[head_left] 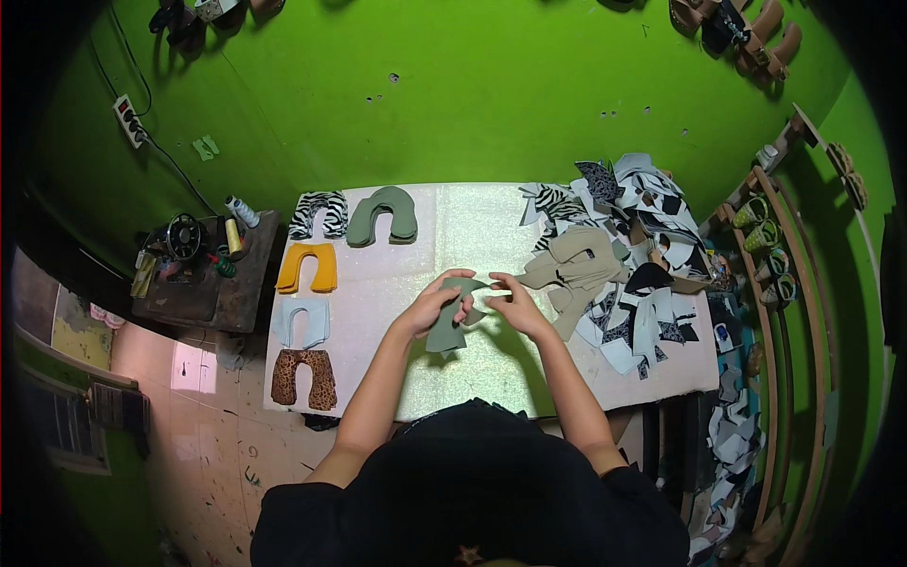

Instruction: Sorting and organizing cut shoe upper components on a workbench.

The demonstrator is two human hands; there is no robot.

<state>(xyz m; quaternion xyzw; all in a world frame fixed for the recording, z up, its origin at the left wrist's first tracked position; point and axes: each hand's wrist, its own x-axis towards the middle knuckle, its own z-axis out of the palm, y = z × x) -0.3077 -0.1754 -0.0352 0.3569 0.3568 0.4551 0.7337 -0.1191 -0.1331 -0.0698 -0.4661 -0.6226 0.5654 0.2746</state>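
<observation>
Above the front middle of the table, my left hand (434, 304) is closed around a grey-green U-shaped cut piece (449, 324), which looks like fabric or soft leather. Its long arm hangs down below my fingers. On the other side, my right hand (516, 307) has its thumb and fingers bent together at the pointed upper right edge of the same piece. To the right lies a loose pile of beige-grey U-shaped pieces (581, 260). A neat stack of green U-shaped pieces (383, 213) rests at the back left.
Along the table's left side sit zebra (318, 210), yellow (307, 263), pale blue (302, 321) and leopard-print (304, 376) U-shaped stacks. A scrap heap (652, 227) covers the right side. A sewing machine (184, 236) stands left; a wooden rack (782, 350) with shoes stands right.
</observation>
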